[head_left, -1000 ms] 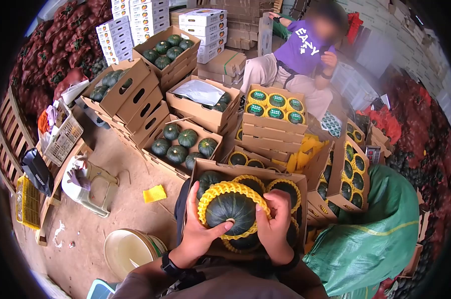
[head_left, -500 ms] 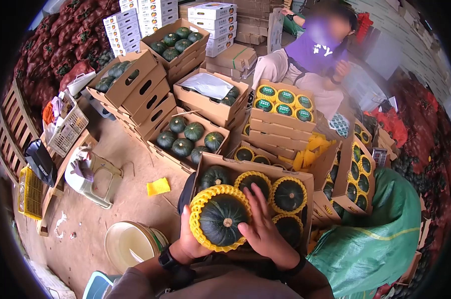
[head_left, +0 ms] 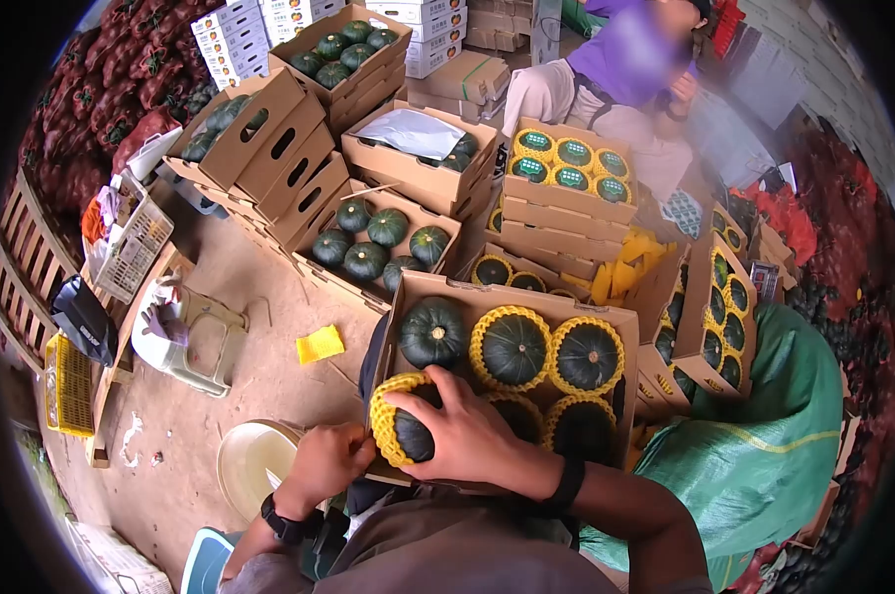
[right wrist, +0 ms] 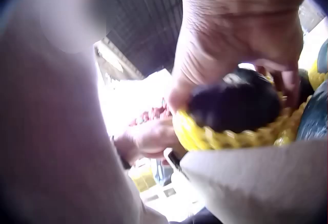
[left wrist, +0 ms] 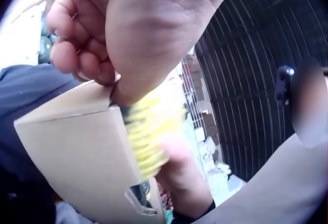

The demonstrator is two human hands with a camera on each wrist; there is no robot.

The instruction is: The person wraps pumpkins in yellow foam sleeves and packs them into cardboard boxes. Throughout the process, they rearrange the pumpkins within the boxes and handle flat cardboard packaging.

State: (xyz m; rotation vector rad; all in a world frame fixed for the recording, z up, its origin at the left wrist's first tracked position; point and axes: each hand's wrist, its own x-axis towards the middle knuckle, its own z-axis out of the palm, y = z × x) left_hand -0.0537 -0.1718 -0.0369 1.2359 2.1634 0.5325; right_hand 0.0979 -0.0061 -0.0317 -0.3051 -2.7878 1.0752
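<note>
A dark green squash (head_left: 415, 434) in a yellow foam net (head_left: 389, 421) sits at the near left corner of the cardboard box (head_left: 620, 319). My right hand (head_left: 482, 441) grips it from above; in the right wrist view its fingers straddle the squash (right wrist: 236, 101). Curled beside that corner is my left hand (head_left: 330, 461), which in the left wrist view pinches the top edge of the box (left wrist: 77, 152) between thumb and fingers. The box also holds a bare squash (head_left: 432, 333) at its far left and several netted ones (head_left: 512, 348), two partly covered by my right hand and forearm.
Beyond the box stand a carton of bare squashes (head_left: 368, 259) and stacked cartons with netted, labelled squashes (head_left: 572, 178). A green sack (head_left: 764, 426) lies at right, a bucket (head_left: 254, 465) and plastic stool (head_left: 205, 342) at left. A person in purple (head_left: 630, 59) sits at the back.
The netted squash has gone from between both hands above the box down into its near left corner. My left hand has let go of it and moved left to the box edge.
</note>
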